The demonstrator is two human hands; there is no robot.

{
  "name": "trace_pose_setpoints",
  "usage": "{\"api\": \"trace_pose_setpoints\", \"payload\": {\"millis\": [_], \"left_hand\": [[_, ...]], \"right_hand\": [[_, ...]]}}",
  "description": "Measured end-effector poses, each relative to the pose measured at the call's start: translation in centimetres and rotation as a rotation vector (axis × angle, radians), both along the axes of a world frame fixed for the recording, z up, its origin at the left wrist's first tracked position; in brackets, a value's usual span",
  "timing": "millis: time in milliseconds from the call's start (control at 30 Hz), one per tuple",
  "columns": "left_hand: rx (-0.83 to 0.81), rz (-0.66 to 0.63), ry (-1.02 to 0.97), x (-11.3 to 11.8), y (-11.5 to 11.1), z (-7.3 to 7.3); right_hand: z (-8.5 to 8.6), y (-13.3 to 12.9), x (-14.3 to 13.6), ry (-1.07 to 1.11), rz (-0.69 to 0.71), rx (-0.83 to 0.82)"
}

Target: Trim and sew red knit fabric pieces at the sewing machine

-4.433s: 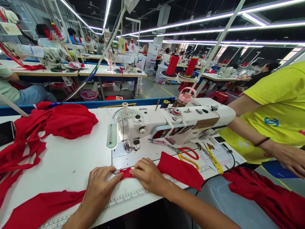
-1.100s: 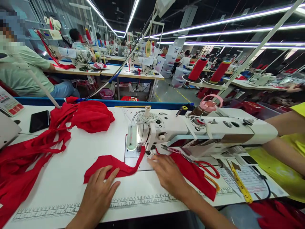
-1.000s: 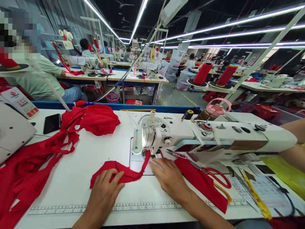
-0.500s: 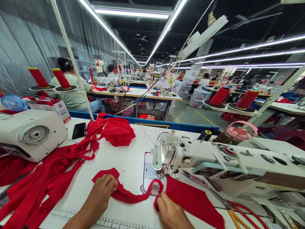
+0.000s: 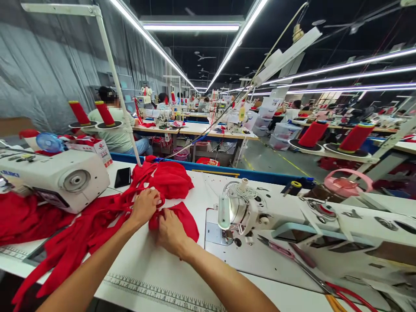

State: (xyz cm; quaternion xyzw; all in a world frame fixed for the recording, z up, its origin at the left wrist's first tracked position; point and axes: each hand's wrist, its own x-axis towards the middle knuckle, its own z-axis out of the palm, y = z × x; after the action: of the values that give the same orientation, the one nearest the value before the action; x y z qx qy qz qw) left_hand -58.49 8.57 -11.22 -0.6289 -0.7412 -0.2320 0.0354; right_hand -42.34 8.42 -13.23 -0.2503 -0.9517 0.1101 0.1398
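- Head view: a white desk [image 5: 182, 277] with a printed ruler along its near edge.
- The left hand [image 5: 144, 207] rests on a red cloth [image 5: 183, 216], fingers curled down onto its left edge, the grip closed on the cloth.
- The right hand [image 5: 169, 232] presses the same cloth just beside the left, fingers bent and pinching it.
- The cloth lies on the desk, left of the sewing machine [image 5: 292, 221].
- A red pile [image 5: 97, 216] spreads just left of the hands.
- A phone [image 5: 123, 177] lies behind the pile.
- Scissors [image 5: 312, 277] lie under the machine's arm.
- A second machine [image 5: 55, 177] stands far left.
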Motion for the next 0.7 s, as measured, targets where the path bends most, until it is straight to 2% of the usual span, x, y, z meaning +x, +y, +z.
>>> {"api": "trace_pose_setpoints", "payload": {"millis": [67,167,267,333,533,700], "left_hand": [[0.005,0.072,0.043,-0.3,0.0,0.2],[0.009,0.094,0.076,-0.3,0.7,0.4],[0.014,0.063,0.079,0.5,2.8,0.7],[0.022,0.033,0.073,1.3,4.8,0.8],[0.024,-0.042,0.094,4.1,9.6,0.1],[0.047,-0.059,0.098,3.6,10.9,-0.2]], "right_hand": [[-0.3,-0.5,2.4,0.049,0.005,0.025],[-1.6,-2.8,7.7,0.223,0.099,0.103],[-3.1,-4.4,12.2,0.373,0.104,0.179],[-3.9,-4.6,14.0,0.434,0.088,0.201],[-4.9,-4.0,15.4,0.546,0.006,0.130],[-5.4,-3.6,15.7,0.591,0.027,0.110]]}}
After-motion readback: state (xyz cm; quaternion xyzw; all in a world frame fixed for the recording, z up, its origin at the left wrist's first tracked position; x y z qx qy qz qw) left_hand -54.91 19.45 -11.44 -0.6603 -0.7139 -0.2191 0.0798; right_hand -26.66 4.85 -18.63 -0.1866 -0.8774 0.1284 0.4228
